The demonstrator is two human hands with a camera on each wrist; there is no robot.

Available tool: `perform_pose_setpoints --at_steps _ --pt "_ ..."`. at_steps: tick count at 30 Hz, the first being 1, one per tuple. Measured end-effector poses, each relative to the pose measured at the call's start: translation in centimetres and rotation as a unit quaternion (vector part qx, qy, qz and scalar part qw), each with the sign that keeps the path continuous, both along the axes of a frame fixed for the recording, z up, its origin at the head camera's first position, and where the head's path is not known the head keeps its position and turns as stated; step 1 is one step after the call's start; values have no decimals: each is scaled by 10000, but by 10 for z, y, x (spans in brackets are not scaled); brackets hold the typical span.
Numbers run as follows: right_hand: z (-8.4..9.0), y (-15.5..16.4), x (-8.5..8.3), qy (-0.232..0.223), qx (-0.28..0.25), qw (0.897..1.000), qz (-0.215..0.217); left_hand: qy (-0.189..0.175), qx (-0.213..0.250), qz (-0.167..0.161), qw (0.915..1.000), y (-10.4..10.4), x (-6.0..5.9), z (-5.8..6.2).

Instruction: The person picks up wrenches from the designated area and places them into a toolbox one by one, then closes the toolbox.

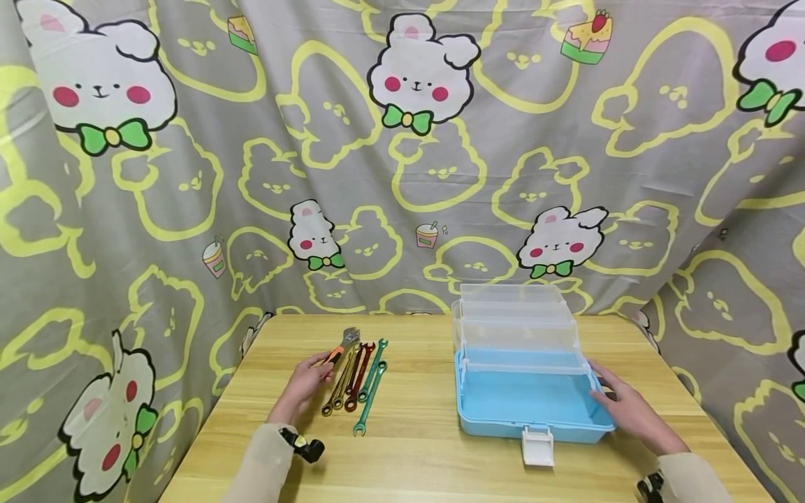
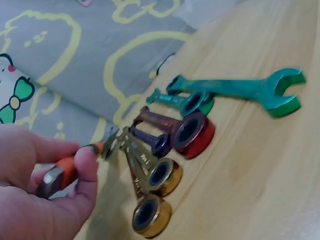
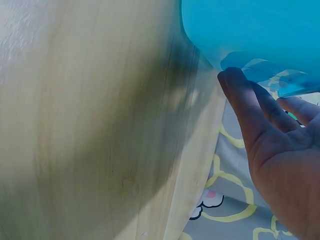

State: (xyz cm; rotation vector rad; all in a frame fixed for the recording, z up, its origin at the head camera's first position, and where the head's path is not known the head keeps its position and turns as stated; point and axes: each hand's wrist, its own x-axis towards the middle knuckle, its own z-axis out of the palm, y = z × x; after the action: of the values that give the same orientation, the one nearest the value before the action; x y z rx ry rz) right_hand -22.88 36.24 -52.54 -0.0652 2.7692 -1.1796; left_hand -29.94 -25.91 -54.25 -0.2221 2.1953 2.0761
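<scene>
My left hand [image 1: 306, 381] grips the orange-and-black handle of an adjustable wrench [image 1: 349, 337], its steel head pointing away from me. Just to its right lie several combination wrenches: gold ones [image 2: 165, 177], a dark purple one [image 2: 161, 145], red ones [image 2: 194, 135] and green ones [image 2: 235, 89]. On the right side of the table stands a blue toolbox [image 1: 534, 432], lid up, with clear trays [image 1: 518, 314] raised at its back. My right hand [image 1: 625, 406] touches the box's right side with fairly straight fingers, seen against the blue wall in the right wrist view.
The wooden table [image 1: 415, 447] carries both the wrenches and the toolbox. A white latch [image 1: 538, 447] hangs down at the box's front. Grey patterned cloth [image 1: 402, 175] encloses the table's back and sides.
</scene>
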Motion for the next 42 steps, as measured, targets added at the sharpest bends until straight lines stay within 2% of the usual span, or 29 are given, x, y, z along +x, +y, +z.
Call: perform_pose_setpoints --at_steps 2,6,15,19,22,28,35,42 --pt "-1 1 0 31 12 10000 13 33 178 156 9997 2 0 -1" --pt "-2 1 1 71 32 10000 48 65 223 405 9989 5 0 -4" --pt "1 0 1 -30 -2 10000 56 331 53 552 9979 8 0 -5" --pt "3 -1 1 -36 -4 10000 61 554 -28 596 9967 6 0 0" --pt "4 -2 2 13 9 10000 70 641 -142 571 9962 7 2 8" --pt "4 -2 3 26 28 10000 70 626 -235 317 9973 10 9 24" --pt "1 -1 2 26 45 10000 63 645 -286 -3 9975 17 24 41" --pt "1 -1 1 -69 41 10000 35 679 -77 -420 9968 28 38 55"
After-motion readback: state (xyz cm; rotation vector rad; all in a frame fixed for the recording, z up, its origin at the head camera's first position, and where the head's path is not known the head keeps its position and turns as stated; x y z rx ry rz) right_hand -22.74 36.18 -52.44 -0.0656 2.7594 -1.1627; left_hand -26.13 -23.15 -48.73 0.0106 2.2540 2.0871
